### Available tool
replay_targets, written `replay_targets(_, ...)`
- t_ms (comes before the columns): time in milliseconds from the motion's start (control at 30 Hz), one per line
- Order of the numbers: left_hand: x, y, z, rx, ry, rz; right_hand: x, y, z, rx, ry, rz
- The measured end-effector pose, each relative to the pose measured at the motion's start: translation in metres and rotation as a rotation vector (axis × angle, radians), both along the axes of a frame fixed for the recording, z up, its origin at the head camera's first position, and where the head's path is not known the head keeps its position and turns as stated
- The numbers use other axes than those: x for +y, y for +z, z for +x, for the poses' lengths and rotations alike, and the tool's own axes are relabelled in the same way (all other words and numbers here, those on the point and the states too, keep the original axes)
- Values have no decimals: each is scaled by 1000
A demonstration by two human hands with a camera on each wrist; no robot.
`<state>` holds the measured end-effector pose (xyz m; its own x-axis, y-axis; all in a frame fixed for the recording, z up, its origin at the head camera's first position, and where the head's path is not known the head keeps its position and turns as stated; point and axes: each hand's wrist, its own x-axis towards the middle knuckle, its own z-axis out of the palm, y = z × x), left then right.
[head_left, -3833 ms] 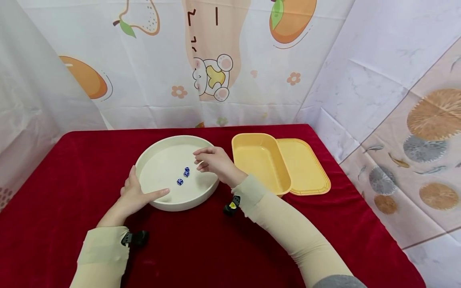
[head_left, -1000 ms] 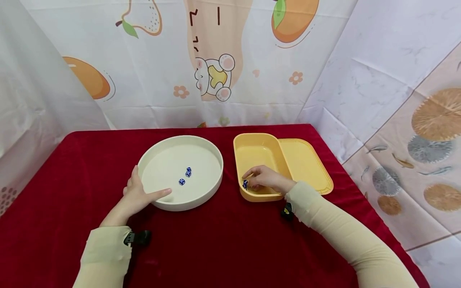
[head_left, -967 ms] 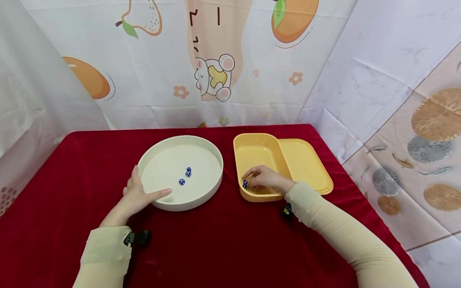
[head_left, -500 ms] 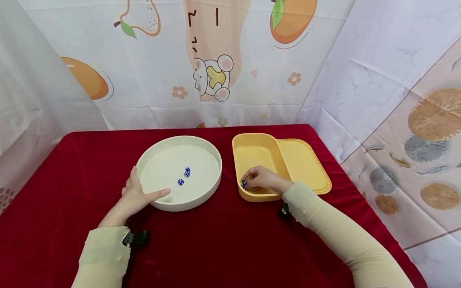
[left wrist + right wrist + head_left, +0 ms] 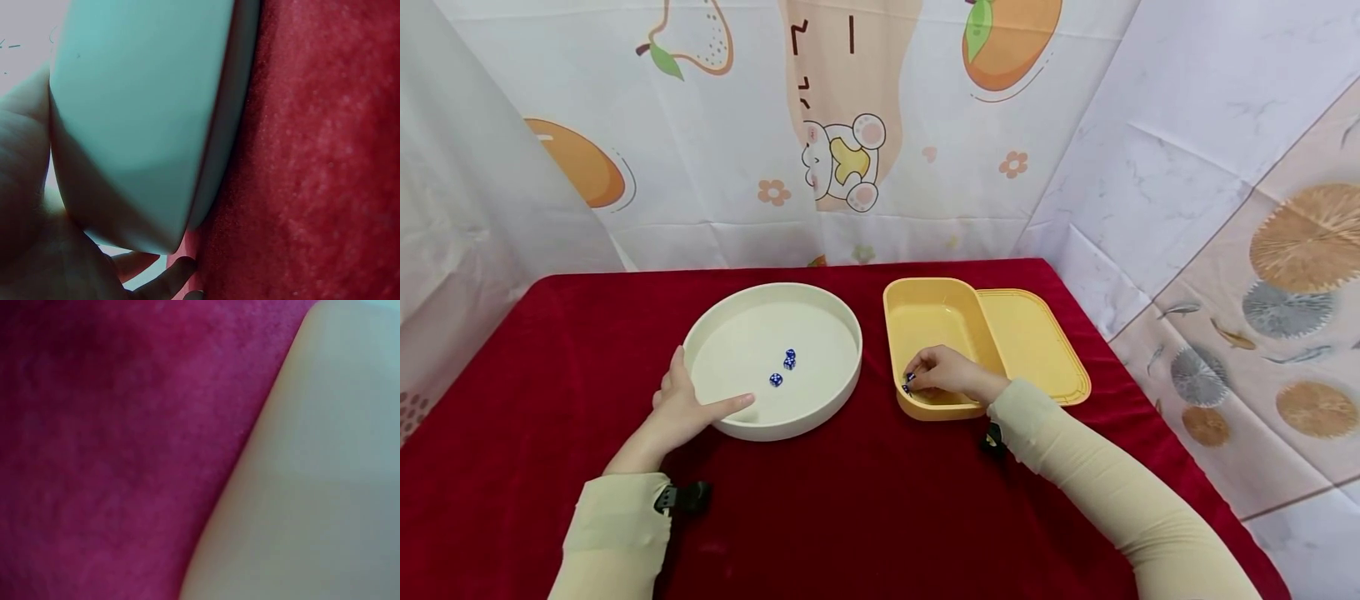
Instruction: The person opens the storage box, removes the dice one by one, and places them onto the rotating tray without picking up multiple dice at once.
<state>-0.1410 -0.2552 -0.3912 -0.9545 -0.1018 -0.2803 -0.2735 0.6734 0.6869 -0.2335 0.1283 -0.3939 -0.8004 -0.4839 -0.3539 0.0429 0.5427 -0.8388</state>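
Note:
A round cream tray (image 5: 820, 333) holds three blue dice, two touching each other and one lone die (image 5: 776, 380) nearer its front. My left hand (image 5: 681, 404) grips the tray's left side, thumb over the rim and fingers outside; the left wrist view shows the hand against the tray's outer wall (image 5: 137, 112). Inside the yellow box (image 5: 936, 321), my right hand (image 5: 951, 371) pinches a blue die (image 5: 911, 377) at the fingertips, near the front left corner. Another blue die (image 5: 906, 389) shows just below it, partly hidden. The right wrist view shows no hand.
A flat yellow lid (image 5: 1037, 346) lies right of the box, partly under it. Red cloth (image 5: 820, 517) covers the table. The box's pale outer wall (image 5: 312, 487) fills the right of the right wrist view. Printed curtains hang behind.
My right hand has moved from above the tray into the yellow box, and its fingertips have closed on a die there. My left hand and the tray's three dice stay in place.

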Motion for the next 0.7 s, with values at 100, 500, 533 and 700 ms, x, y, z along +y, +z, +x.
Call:
replay_targets(100,0,0,0,3,2,0,0,1,0,-4,-1,-8)
replay_targets(500,1,-1,0,1,2,6,5,0,-1,4,19,-75)
replay_targets(533,1,-1,0,0,2,6,5,1,-1,3,19,-82)
replay_targets(700,1,-1,0,0,6,4,4,3,-1,32,-5,-94)
